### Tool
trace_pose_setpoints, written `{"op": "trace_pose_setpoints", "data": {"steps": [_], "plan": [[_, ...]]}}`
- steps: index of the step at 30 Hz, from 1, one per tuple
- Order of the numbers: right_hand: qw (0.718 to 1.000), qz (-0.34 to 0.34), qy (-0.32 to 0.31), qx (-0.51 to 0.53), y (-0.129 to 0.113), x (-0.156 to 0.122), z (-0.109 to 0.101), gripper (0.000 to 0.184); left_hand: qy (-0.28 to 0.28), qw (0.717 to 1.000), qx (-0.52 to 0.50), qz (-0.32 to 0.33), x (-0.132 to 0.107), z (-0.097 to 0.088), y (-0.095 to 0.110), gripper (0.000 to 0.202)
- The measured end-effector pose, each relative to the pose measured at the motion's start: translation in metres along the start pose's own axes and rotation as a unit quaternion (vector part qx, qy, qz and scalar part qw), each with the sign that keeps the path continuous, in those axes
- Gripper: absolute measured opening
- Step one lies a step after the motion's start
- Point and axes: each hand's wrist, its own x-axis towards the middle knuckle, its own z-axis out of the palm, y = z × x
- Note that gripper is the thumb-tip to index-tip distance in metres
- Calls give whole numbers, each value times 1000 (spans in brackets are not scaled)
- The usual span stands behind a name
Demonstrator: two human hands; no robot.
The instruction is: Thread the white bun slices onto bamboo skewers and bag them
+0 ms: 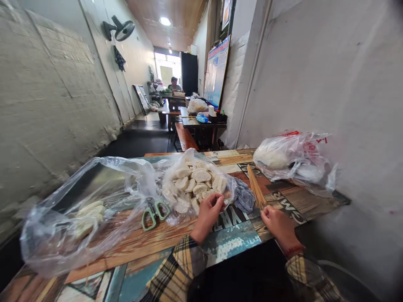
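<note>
My left hand [209, 214] has its fingers curled at the near edge of a clear plastic bag of pale round food slices [194, 183]; whether it holds a slice is hidden. My right hand [277, 224] rests on the table with fingers bent at the near end of a bundle of thin bamboo skewers [255, 189]. I cannot see whether a skewer is pinched. Green-handled scissors [153, 213] lie left of my left hand. Both sleeves are plaid.
A large clear bag over a metal tray [88, 209] holds a few pale pieces at left. A grey cloth [244, 197] lies between the bag and skewers. Another bag of white food [289, 157] sits by the right wall. A person sits at far tables.
</note>
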Motion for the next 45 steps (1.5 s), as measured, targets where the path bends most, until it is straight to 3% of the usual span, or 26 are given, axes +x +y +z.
{"op": "trace_pose_setpoints", "data": {"steps": [10,14,16,19,21,23,25,28,32,37,41,45], "plan": [[988,33,-54,138,19,-14,-8,28,-1,1000,4,11,0,3,-11,24],[975,37,-55,211,16,-28,-6,25,-6,1000,20,22,0,3,-15,24],[953,39,-57,296,6,-41,-6,28,-18,998,51,43,-2,2,-13,22],[888,61,-61,452,-18,-69,-11,30,-39,988,114,98,-10,1,-8,19],[862,80,-67,497,-38,-91,-17,32,-58,977,152,139,-20,2,-3,21],[846,83,-87,519,-60,-111,-25,33,-100,961,188,177,-36,5,0,36],[830,49,-111,545,-81,-129,-33,33,-154,942,217,206,-54,9,-1,48],[810,-18,-138,569,-109,-148,-43,31,-176,936,209,220,-82,14,-8,40],[824,-145,-116,535,-130,-159,-55,23,-104,961,173,190,-111,8,-11,27],[868,-280,55,407,-131,-142,-70,25,-32,979,149,135,-130,-13,23,34],[881,-347,89,309,-130,-123,-70,34,-52,995,60,62,-134,-25,51,40],[887,-358,77,282,-135,-115,-65,27,-54,998,9,20,-130,-33,57,43]]}}
